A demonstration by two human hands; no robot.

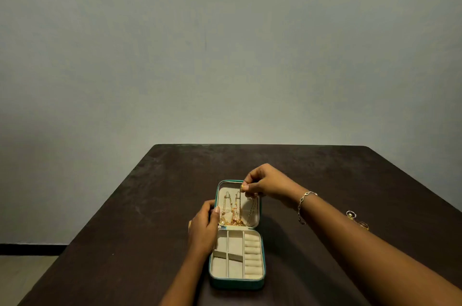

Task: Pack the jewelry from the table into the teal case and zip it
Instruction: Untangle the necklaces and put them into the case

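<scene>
The teal case [236, 283] lies open on the dark table [150, 193], its cream lid propped up at the far side. Gold necklaces [231, 215] hang inside the lid from small hooks and bunch at its bottom edge. My right hand [265, 184] pinches the top end of a thin gold chain [251, 213] at the lid's upper rim, and the chain drops down the lid's right part. My left hand [203, 227] grips the lid's left edge. The tray's compartments and ring rolls [253, 257] hold nothing.
Small jewelry pieces [356, 219], a ring-like piece and a gold one, lie on the table to the right, partly hidden behind my right forearm. A chain bracelet [303, 204] is on my right wrist. A plain wall stands behind the table.
</scene>
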